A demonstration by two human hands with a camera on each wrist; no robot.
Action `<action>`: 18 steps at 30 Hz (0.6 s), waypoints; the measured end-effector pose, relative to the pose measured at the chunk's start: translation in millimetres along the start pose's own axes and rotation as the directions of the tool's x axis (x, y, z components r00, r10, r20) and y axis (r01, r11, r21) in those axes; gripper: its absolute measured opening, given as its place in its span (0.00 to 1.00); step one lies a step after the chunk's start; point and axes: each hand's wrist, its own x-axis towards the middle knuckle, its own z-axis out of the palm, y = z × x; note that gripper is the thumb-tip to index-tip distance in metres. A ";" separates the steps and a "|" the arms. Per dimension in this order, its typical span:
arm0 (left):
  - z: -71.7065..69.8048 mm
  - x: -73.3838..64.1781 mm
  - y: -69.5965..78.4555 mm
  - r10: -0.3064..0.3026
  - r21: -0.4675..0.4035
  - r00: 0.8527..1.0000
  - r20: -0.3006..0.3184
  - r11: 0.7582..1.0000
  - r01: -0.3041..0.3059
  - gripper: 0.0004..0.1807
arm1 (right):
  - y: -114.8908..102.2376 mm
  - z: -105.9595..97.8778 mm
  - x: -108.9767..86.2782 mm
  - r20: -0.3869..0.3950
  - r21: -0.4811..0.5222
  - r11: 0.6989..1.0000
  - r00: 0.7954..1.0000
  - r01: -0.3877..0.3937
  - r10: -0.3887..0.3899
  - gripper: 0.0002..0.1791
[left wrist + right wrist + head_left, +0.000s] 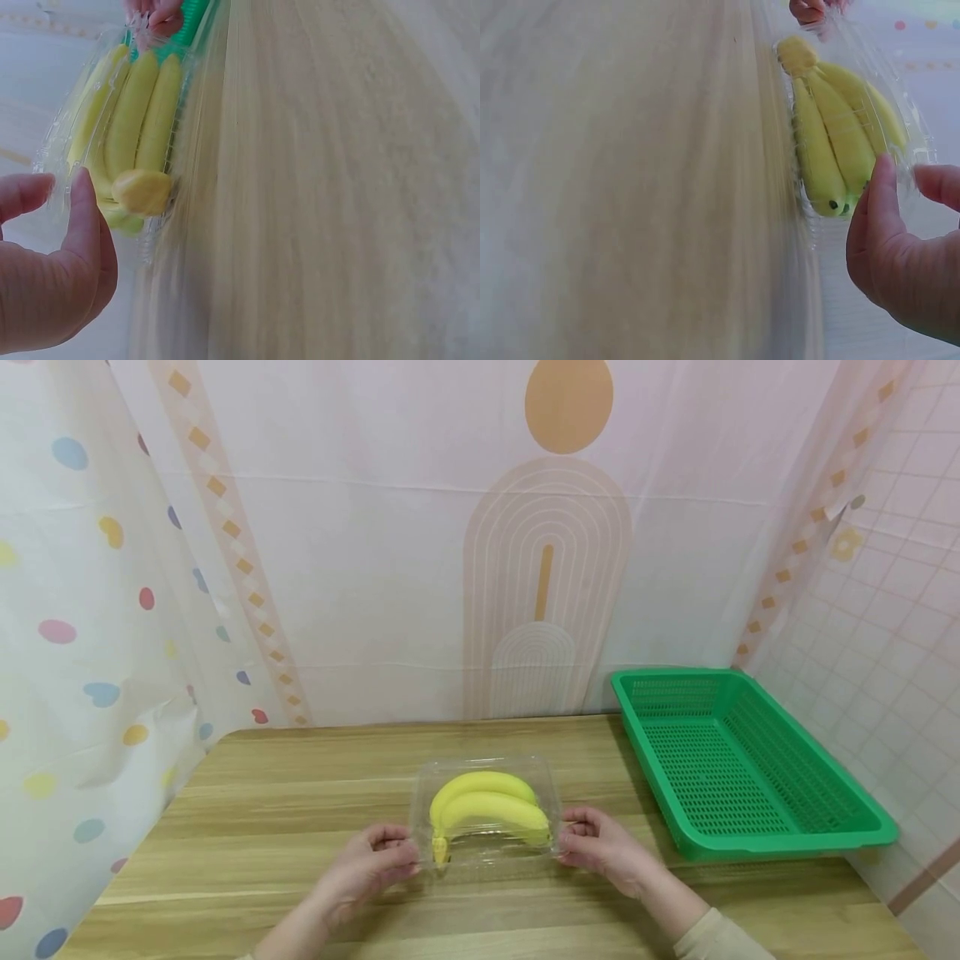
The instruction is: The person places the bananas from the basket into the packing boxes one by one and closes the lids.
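A clear plastic clamshell box (495, 862) stands at the front middle of the wooden table, its lid lying over a bunch of yellow bananas (491, 806). My left hand (378, 860) pinches the box's rim at the left side between thumb and fingers. At the opposite side, my right hand (603, 850) pinches the same rim. In the left wrist view the bananas (131, 120) show their stem end towards that hand. Their greenish, dark-dotted tips (832, 204) face my right hand in the right wrist view.
A green perforated plastic basket (657, 768) stands at the right of the wooden table (285, 785), by the wall. Behind the table hangs a patterned curtain (375, 568), and a dotted one (90, 710) is at the left.
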 end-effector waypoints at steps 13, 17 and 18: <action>5.3 -0.3 -6.1 0.004 -0.040 0.999 -0.046 0.999 -0.006 0.21 | 6.1 1.0 1.7 -0.015 0.044 0.999 1.000 -0.001 0.001 0.21; 6.8 0.3 -6.9 0.000 -0.052 0.998 -0.063 0.999 -0.003 0.18 | 6.5 1.4 2.0 -0.024 0.061 0.998 1.000 -0.009 0.010 0.21; 7.2 0.6 -7.1 -0.001 -0.054 0.998 -0.068 0.999 -0.002 0.18 | 6.4 1.6 2.1 -0.025 0.065 0.998 1.000 -0.010 0.011 0.21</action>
